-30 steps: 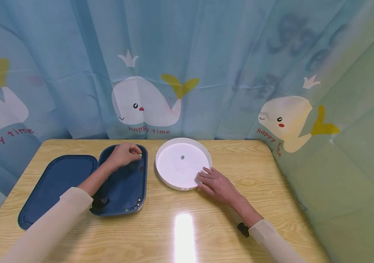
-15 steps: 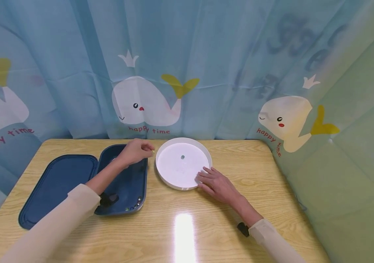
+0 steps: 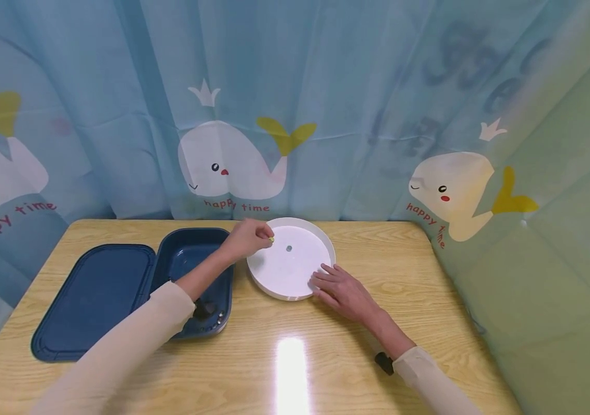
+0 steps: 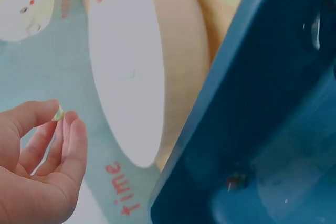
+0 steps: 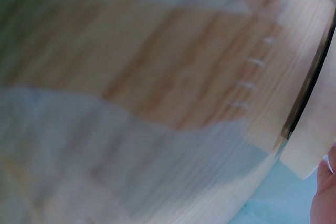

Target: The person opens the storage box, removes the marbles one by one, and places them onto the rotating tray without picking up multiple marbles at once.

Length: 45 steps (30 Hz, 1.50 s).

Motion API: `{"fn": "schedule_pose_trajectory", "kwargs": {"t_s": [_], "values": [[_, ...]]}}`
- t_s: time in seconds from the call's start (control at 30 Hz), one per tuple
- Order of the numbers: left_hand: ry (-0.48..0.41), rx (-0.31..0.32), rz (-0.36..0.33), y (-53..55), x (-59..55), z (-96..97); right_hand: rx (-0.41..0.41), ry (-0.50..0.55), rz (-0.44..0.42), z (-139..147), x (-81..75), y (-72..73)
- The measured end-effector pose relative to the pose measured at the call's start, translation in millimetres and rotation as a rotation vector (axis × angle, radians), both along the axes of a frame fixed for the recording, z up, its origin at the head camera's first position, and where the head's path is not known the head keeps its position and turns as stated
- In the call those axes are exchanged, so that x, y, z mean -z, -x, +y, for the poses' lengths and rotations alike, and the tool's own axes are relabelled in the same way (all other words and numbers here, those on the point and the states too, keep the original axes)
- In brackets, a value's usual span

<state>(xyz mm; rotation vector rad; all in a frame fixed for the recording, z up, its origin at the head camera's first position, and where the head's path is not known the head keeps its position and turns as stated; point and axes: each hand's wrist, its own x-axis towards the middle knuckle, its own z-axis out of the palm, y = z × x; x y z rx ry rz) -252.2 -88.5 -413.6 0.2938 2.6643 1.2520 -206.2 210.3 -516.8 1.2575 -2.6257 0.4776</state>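
My left hand (image 3: 248,239) is over the left rim of the round white tray (image 3: 295,276), pinching a small yellow-green marble (image 4: 59,114) between thumb and fingertips. A single greenish marble (image 3: 288,248) lies on the tray's floor. At the tray's near right rim rests my right hand (image 3: 344,293), its fingers extended over the edge. To the left stands a deep dark blue box (image 3: 181,259), partly covered by my left forearm. Several small shiny marbles (image 3: 219,319) sit in its near right corner, and a dark marble (image 4: 236,181) shows inside it in the left wrist view.
A flat dark blue lid (image 3: 93,300) lies left of the box on the wooden table (image 3: 253,363). Behind the table hangs a blue curtain (image 3: 347,115) printed with whales, and it continues along the right side.
My left hand has moved right, out of the blue box and across to the white tray, carrying the yellow-green marble. The right hand has stayed at the tray's rim.
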Motion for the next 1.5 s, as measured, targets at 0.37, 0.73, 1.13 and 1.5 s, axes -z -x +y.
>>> {"fn": "schedule_pose_trajectory", "kwargs": {"t_s": [0.37, 0.73, 1.13, 1.5], "values": [[0.016, -0.03, 0.026, 9.3, 12.9, 28.5, 0.011, -0.004, -0.024, -0.3, -3.0, -1.6], [0.079, -0.089, -0.005, 22.2, 27.2, 39.9, 0.009, -0.005, -0.019, -0.3, -2.9, -1.6], [0.143, -0.12, 0.0, 28.5, 38.8, 46.1, 0.009, -0.012, -0.007, -1.3, -3.3, -1.8], [0.187, -0.129, 0.008, 29.8, 50.3, 45.2, 0.011, -0.022, -0.011, -0.9, -3.5, -2.4]]}}
